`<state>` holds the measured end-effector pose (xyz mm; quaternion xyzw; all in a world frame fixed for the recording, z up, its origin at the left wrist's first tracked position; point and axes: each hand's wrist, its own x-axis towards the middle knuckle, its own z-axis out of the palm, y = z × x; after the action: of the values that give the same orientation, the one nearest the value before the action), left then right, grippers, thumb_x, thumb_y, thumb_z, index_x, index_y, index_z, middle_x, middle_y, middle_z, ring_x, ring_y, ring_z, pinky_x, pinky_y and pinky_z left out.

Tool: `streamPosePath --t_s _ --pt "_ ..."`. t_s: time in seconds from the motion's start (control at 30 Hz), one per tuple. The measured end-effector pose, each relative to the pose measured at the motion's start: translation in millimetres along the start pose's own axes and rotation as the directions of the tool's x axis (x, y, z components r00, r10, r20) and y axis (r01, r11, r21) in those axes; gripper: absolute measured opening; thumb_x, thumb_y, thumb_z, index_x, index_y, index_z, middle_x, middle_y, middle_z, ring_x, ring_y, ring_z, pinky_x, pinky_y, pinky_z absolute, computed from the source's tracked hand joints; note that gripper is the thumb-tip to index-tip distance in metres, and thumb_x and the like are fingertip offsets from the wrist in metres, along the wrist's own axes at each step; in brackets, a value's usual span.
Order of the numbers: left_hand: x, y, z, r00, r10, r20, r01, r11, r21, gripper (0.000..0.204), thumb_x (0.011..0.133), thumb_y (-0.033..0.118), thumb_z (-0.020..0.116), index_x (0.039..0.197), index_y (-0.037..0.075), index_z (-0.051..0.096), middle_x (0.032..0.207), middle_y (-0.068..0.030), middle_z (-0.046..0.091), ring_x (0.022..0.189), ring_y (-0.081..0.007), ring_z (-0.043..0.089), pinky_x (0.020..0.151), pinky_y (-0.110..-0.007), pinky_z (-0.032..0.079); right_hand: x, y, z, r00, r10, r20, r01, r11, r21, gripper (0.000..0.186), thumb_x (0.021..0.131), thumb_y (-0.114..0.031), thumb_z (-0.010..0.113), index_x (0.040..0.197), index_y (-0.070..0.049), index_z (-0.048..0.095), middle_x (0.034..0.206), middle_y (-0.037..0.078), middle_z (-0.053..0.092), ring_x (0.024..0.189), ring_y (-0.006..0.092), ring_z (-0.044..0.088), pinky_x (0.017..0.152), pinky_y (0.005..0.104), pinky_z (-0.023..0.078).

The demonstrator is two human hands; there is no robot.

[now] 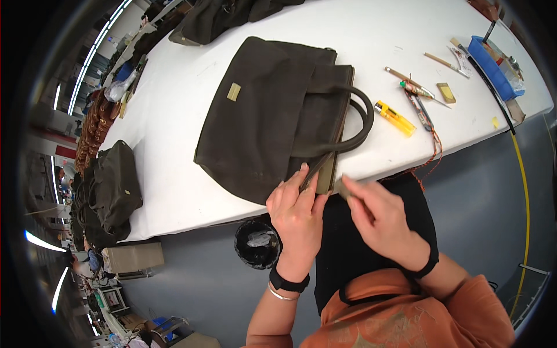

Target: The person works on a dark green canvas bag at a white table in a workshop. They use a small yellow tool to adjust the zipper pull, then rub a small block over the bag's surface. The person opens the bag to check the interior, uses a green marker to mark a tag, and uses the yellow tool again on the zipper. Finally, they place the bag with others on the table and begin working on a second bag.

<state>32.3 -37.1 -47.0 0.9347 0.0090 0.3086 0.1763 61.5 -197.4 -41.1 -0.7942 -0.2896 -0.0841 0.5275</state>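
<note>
On a white table (168,185), the near edge of a dark bag (255,122) is held by the left hand (297,211), fingers slightly spread; a small, blurred piece (343,189) is pinched by the right hand (383,219). Beyond, 2 handles (364,126) are seen, then a blue tray (493,69).

Right-hand fingers (366,192) partly hide a small, blurred piece (342,189) — the top edge crops a dark bag (216,21).

Scene bright, light even; white tabletop (168,168) near-white, shadows soft. Ceiling strip lights (97,46) blown out at left. Fisheye: straight edges bow, rim black. Left background soft. Right hand (386,221): fingertips slightly blurred.
</note>
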Motion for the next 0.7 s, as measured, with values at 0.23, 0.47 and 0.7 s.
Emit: streamPosePath --t_s 0.23,0.47,0.7 --pt "-3 0 -2 1.000 -0.018 0.026 0.018 1.000 0.003 0.044 0.064 0.010 0.082 0.107 0.007 0.072 0.118 -0.0060 0.066 0.098 -0.0223 0.061 0.092 -0.038 0.044 -2 -9 20 1.000 -0.002 -0.016 0.002 0.999 -0.045 0.040 0.082 0.006 0.062 0.122 0.006 0.056 0.079 0.015 0.056 0.064 0.0317 0.059 0.056 0.0379 0.048" --pt "-2 -2 3 1.000 0.005 -0.022 -0.005 1.000 -0.018 0.049 0.061 0.005 0.081 0.109 0.009 0.073 0.117 -0.0045 0.067 0.093 -0.0218 0.061 0.089 -0.036 0.043 13 -6 18 0.997 0.026 -0.069 -0.029 0.999 -0.041 0.039 0.083 0.006 0.062 0.121 0.003 0.058 0.078 0.015 0.056 0.060 0.0301 0.058 0.053 0.0374 0.047" --pt "-4 -3 0 1.000 0.010 -0.021 -0.010 1.000 0.000 0.048 0.062 0.006 0.082 0.109 0.008 0.072 0.117 -0.0052 0.067 0.094 -0.0214 0.061 0.089 -0.036 0.043 -8 -16 13 1.000 0.030 -0.010 -0.030 0.999 -0.030 0.040 0.083 0.005 0.063 0.123 0.002 0.058 0.074 0.012 0.056 0.054 0.0272 0.057 0.049 0.0362 0.046"
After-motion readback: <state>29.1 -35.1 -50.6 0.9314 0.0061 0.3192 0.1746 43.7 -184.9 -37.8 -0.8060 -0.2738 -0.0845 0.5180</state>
